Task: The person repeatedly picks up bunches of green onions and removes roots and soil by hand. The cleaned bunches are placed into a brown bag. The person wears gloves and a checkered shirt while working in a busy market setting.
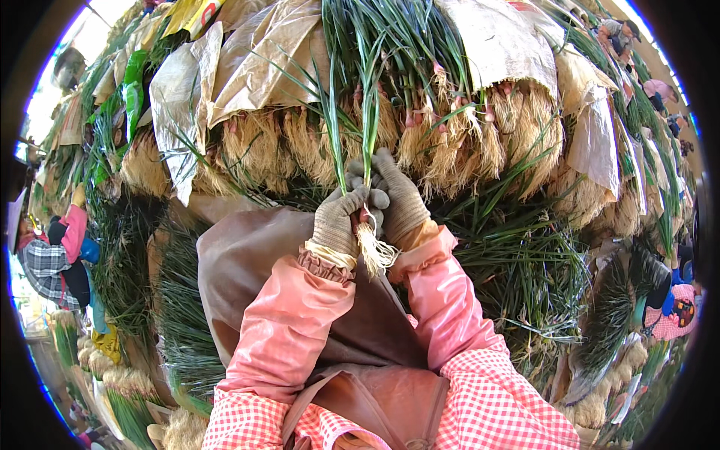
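Note:
Two young green garlic plants [368, 135] stand between my hands above my lap, their leaves pointing away from me. Their pale roots [376, 247] hang towards me below the reddish stem bases. My left hand [337, 219], in a grey-beige knit glove, closes its thumb and fingers round the lower stems. Gloved the same way, my right hand [402, 202] pinches a stem from the other side; its fingertips meet the left hand's. Just beyond my hands lies a thick row of the same plants [416, 112], root ends facing me.
Woven plastic sacks [270, 67] cover parts of the row. Loose green leaves [517, 259] are heaped at my right, with another leafy pile [188, 315] at my left. A brown apron [259, 253] covers my lap. Other people work at the left [56, 259] and right [672, 309].

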`<state>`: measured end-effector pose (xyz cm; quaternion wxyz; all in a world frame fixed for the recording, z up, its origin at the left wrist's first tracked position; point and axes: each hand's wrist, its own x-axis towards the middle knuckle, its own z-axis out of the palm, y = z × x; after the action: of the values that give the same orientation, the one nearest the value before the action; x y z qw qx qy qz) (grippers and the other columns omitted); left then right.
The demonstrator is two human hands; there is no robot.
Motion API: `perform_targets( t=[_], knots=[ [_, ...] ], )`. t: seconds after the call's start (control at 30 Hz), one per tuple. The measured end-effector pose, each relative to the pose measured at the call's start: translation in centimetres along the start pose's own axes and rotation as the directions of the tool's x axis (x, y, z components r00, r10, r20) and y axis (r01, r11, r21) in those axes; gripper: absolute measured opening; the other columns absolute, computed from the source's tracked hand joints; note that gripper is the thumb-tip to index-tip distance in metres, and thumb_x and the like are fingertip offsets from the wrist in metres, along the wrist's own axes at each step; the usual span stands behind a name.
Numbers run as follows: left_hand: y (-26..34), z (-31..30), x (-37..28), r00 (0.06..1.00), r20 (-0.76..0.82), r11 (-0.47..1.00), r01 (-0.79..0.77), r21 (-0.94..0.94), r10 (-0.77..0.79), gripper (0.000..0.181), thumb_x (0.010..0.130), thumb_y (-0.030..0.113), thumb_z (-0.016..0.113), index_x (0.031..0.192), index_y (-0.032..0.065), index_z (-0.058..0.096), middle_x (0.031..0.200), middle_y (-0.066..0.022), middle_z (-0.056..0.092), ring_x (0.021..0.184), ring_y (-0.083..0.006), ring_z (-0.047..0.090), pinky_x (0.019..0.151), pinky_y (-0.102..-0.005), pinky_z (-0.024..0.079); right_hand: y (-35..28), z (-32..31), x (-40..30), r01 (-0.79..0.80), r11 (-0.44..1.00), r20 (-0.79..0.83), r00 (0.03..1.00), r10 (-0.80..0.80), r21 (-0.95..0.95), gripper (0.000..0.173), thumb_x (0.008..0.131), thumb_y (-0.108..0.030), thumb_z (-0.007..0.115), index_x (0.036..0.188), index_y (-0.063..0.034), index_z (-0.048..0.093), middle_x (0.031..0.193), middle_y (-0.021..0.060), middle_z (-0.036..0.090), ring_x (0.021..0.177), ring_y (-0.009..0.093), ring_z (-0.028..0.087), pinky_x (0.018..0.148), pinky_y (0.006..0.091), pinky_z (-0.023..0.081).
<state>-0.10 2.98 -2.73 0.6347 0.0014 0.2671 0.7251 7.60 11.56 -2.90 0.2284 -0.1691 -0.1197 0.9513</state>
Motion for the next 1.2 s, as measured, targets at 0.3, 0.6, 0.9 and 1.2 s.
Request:
perform_targets(
  t=[0.3,0.6,0.9,1.2],
  knots=[
    [2.4,-0.4,0.2,0.878,-0.306,0.839,-0.171,0.517,0.368,0.014,0.085,0.001,0.05,0.095,0.0072,0.043,0.068,-0.0083,0.054,0.046,-0.009,0.045,0.041,-0.0224,0.041,-0.4,-0.7,-1.3,0.554,0.816,-0.177,0.797,-0.577,-0.168,0.011,0.085,-0.01,0.056,0.094,-0.0031,0.055,0.071,0.0053,0.055,0.057,0.016,0.053,0.051,0.0268,0.046],
    [5.1,3.2,-0.7,0.864,0.165,0.843,-0.501,0.197,0.476,0.023,0.082,0.013,0.056,0.102,0.0052,0.051,0.066,-0.0065,0.052,0.05,-0.0164,0.048,0.048,-0.0299,0.043,-5.9,-5.0,6.6,0.029,0.021,0.001,0.608,-0.794,-0.999,0.044,0.074,-0.012,0.068,0.112,0.0014,0.052,0.084,0.0032,0.057,0.071,0.011,0.05,0.066,0.0228,0.042],
    [4.9,4.8,-0.4,0.967,0.028,0.918,-0.249,0.31,0.253,0.01,0.073,0.0,0.061,0.076,0.0036,0.052,0.088,-0.0171,0.061,0.067,-0.0199,0.059,0.057,-0.0309,0.048,-6.8,0.5,-2.4,0.158,0.349,-0.101,0.779,-0.619,-0.924,0.025,0.077,-0.005,0.063,0.101,-0.0024,0.057,0.091,0.006,0.061,0.08,0.012,0.057,0.074,0.0242,0.048],
    [1.1,1.7,1.9,0.983,-0.134,0.907,-0.055,0.418,0.122,0.023,0.074,-0.001,0.057,0.097,-0.0028,0.053,0.062,-0.0106,0.058,0.037,-0.0176,0.047,0.036,-0.0268,0.039,-2.0,-3.6,-2.9,0.293,0.715,-0.244,0.802,-0.545,-0.635,0.027,0.082,-0.02,0.062,0.101,-0.0024,0.056,0.081,0.0026,0.06,0.059,0.008,0.053,0.056,0.0226,0.045]
  ],
)
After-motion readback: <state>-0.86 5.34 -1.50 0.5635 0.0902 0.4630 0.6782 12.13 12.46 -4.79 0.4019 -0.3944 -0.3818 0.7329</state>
